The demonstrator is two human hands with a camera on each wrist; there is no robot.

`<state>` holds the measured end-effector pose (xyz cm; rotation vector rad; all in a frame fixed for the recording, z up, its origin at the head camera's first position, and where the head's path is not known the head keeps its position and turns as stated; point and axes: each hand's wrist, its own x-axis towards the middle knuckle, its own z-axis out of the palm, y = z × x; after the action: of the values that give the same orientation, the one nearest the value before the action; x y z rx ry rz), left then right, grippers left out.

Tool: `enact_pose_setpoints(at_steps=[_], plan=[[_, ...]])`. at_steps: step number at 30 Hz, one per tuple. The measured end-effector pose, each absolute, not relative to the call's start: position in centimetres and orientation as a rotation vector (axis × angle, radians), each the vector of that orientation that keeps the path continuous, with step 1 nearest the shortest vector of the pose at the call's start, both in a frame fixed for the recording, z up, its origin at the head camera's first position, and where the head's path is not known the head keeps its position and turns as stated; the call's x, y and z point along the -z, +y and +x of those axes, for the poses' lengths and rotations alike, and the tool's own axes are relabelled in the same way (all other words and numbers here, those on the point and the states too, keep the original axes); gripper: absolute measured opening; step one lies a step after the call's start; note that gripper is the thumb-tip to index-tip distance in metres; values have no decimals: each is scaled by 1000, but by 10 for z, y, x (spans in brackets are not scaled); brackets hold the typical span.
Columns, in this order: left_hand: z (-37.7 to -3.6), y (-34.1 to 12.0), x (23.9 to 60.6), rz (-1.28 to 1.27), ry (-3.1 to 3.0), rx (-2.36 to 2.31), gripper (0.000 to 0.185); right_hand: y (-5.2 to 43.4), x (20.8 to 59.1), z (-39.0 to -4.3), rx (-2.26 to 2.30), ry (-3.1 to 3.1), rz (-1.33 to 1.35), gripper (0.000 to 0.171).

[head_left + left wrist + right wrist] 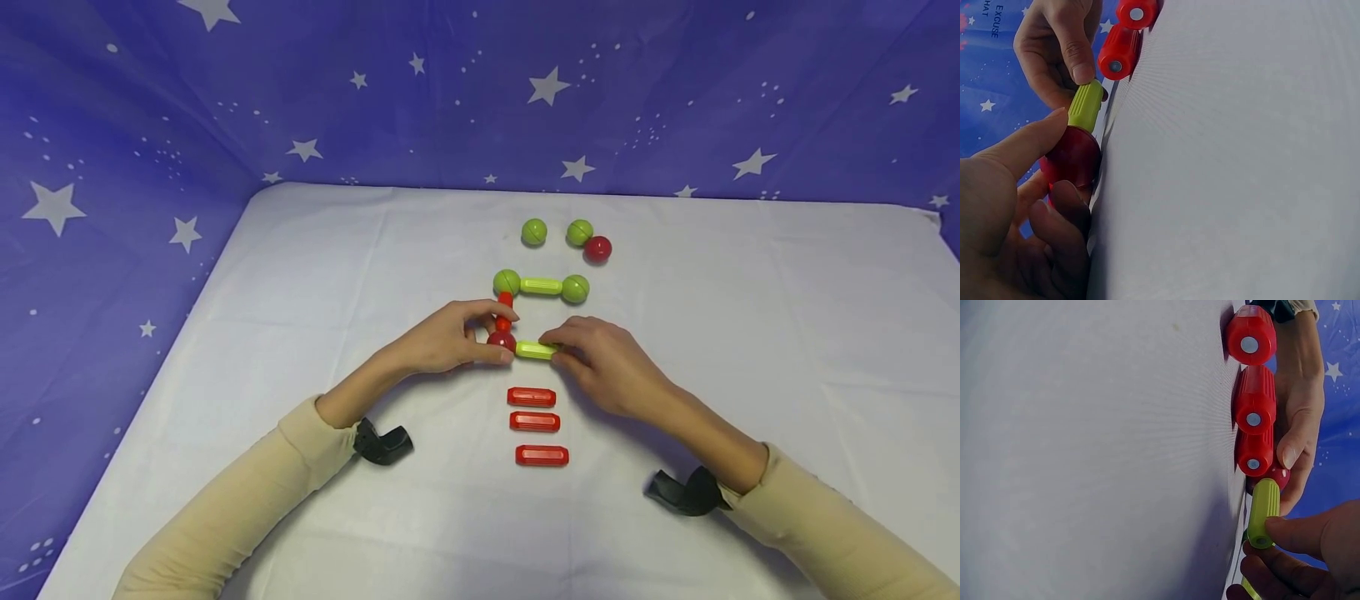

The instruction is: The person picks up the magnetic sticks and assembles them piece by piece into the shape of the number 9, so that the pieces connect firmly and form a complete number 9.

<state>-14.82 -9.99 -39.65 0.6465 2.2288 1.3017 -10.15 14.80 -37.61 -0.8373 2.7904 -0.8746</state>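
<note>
left hand (442, 340) pinches the red ball (501, 340) at frame centre, its grip tight around it. right hand (607, 362) pinches the green rod (536, 350), whose end meets that ball. a short red rod (505, 309) runs up to a green ball-rod-ball bar (541, 286). 3 red rods (534, 421) lie below on the desk (750, 333), 3 loose balls (567, 236) above.
</note>
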Motion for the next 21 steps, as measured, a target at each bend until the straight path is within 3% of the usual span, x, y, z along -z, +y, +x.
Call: enact_pose_setpoints(at_steps=[21], plan=[[-148, -100, 397, 677, 2240, -1301, 47, 151, 376, -104, 906, 2786, -812, 24]])
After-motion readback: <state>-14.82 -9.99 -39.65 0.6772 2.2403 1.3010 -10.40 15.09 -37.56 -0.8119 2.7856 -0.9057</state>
